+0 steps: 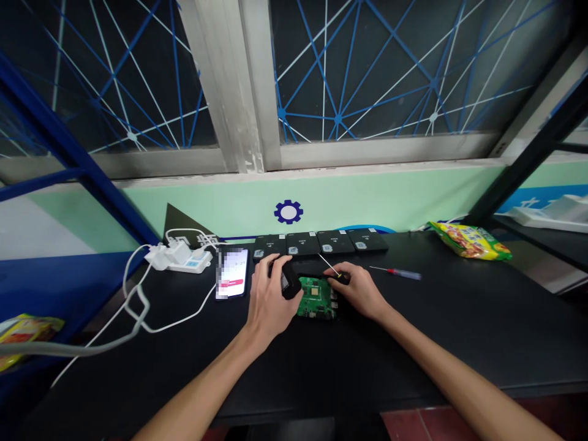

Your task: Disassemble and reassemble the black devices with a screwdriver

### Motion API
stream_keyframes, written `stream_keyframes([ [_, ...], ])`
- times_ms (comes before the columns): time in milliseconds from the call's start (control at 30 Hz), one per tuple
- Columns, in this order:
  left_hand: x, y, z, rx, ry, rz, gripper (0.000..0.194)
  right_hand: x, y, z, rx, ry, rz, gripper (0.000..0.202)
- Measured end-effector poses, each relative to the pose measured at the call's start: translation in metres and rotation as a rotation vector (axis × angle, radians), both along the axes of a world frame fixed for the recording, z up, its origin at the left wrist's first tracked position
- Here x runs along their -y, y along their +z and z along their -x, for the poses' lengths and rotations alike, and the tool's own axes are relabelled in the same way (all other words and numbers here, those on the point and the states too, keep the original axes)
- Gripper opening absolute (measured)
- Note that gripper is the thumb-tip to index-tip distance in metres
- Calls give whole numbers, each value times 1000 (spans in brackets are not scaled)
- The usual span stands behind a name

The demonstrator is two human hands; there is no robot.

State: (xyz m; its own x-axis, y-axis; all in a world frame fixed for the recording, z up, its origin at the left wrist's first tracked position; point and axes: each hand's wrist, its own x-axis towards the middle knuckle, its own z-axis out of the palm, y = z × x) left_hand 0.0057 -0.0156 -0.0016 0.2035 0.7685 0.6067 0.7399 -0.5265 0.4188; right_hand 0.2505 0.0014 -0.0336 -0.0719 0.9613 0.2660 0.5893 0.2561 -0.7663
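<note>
A green circuit board (316, 299) lies on the black table between my hands, with metal ports along its right edge. My left hand (272, 294) is closed around a black plastic case part (290, 279), tilted up at the board's left side. My right hand (361, 289) grips a screwdriver (340, 277) by its black and yellow handle; the thin shaft points away to the upper left. Fingers of that hand are at the board's upper right corner. Whether they touch it, I cannot tell.
Several flat black boxes (302, 244) line the wall. A lit phone (233, 274) and white power strip (188, 260) with cables are at left. Another screwdriver (397, 272) lies at right, with a yellow-green snack bag (471, 241) beyond. The table's front edge (459, 395) is near me.
</note>
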Motion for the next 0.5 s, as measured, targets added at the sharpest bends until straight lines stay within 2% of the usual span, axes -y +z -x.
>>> stream_keyframes([
  [233,1,0,-1,-10,-23,6,66,-2,-5,0,7,-85,-49,16],
  [367,2,1,0,-6,-35,4,66,1,0,-1,-8,-151,-121,16],
  [433,3,3,-1,-3,-38,2,65,5,9,-3,-23,-103,-186,16],
  [500,3,4,-1,5,-45,-2,64,11,18,-4,-34,65,-205,16],
])
